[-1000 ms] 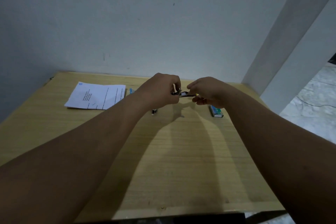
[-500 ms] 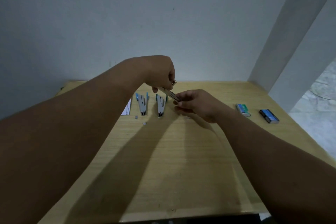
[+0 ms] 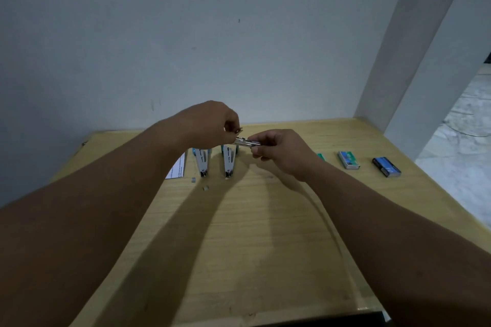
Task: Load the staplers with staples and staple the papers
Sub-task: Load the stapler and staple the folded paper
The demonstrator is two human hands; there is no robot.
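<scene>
My right hand (image 3: 281, 152) holds a small metal stapler (image 3: 245, 142) above the table, its magazine pointing left. My left hand (image 3: 212, 122) pinches something small and shiny, probably staples (image 3: 239, 130), at the stapler's left end. Two more staplers (image 3: 202, 162) (image 3: 228, 160) lie open on the table just under my hands, side by side. A corner of the white printed papers (image 3: 177, 170) shows past my left forearm; the rest is hidden. Two loose staple bits (image 3: 193, 180) (image 3: 205, 188) lie near the open staplers.
On the wooden table (image 3: 265, 233), to the right, lie a green staple box (image 3: 348, 159), a blue staple box (image 3: 386, 166) and a partly hidden green box (image 3: 321, 156). A white wall stands behind, a white pillar at right, and the table's right edge drops to tiled floor.
The view swung left then steadied; both hands stayed together on the held stapler. My left hand dropped a little and the stapler now lies more level.
</scene>
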